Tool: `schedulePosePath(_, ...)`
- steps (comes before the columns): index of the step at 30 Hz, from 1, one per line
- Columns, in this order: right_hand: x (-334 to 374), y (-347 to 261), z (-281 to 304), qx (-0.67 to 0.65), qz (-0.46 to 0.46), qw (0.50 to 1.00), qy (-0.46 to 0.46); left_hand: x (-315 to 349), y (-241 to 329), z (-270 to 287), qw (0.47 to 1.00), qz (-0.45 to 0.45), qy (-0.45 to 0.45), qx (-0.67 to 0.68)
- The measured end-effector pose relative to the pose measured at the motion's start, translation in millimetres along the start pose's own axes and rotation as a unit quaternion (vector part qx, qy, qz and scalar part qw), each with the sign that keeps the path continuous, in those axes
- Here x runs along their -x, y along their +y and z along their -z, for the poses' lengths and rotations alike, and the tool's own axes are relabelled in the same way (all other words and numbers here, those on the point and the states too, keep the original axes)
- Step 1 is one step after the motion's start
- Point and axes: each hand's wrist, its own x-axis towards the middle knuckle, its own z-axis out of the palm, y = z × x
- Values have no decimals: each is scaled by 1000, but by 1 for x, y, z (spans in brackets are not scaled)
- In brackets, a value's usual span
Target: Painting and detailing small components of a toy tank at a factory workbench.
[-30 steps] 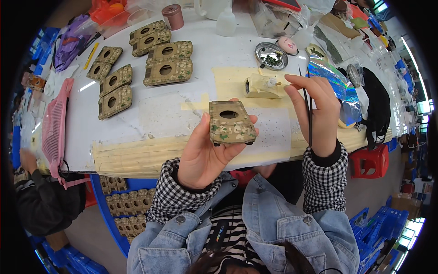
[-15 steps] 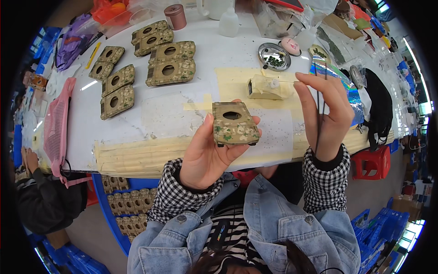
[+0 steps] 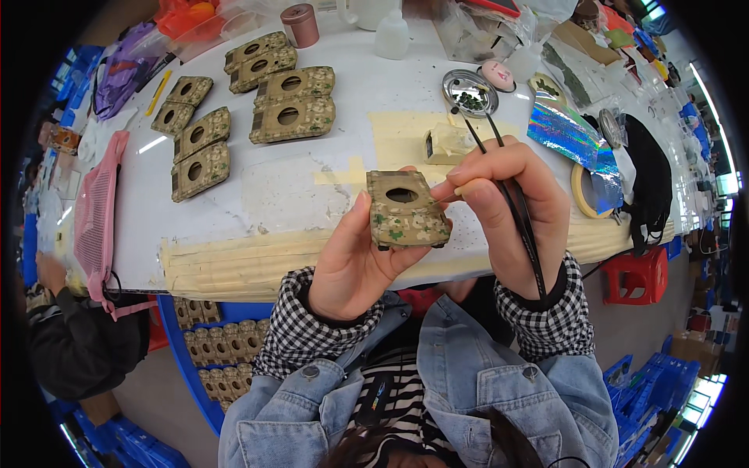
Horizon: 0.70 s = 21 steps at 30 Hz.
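Note:
My left hand (image 3: 343,269) is closed round a small camouflage-painted model tank hull (image 3: 407,224), with the round hole in its top facing up. Close to the hull's right side is my right hand (image 3: 538,199). Its thumb and forefinger pinch a thin stick with a pale yellow end (image 3: 470,186), whose fine tip points at the hull; whether it touches cannot be made out. Black tweezers (image 3: 521,214) also lie in this hand, their tips pointing away toward a round metal dish (image 3: 470,84) of small dark green parts. Behind the fingers, a block wrapped in masking tape (image 3: 446,147) is partly hidden.
More camouflage hulls (image 3: 292,109) stand in pairs at the left. A pink mesh pouch (image 3: 100,210) hangs at the table's left edge. At the right are holographic sheet (image 3: 562,129), a tape roll (image 3: 581,191) and a black cloth (image 3: 651,183). A blue tray (image 3: 187,382) of hulls sits below.
My right hand has come left and nearer, from the taped block to the hull, bringing the stick and tweezers. My left hand and the hull have shifted very slightly right.

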Motion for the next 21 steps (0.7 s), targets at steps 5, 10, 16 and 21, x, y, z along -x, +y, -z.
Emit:
schedulePosePath(5,0,0,-2,-13,-9,1000,-1,1,0,3,1000,-1,-1,-6)
schedulePosePath(10,1,-1,-3,-21,-17,1000,8,1,0,3,1000,-1,2,-9)
schedulePosePath(16,0,0,-1,4,-7,1000,-5,1,0,0,1000,-3,8,-18)
schedulePosePath(21,1,2,-3,-66,-22,997,21,1,0,0,1000,-2,1,-20)
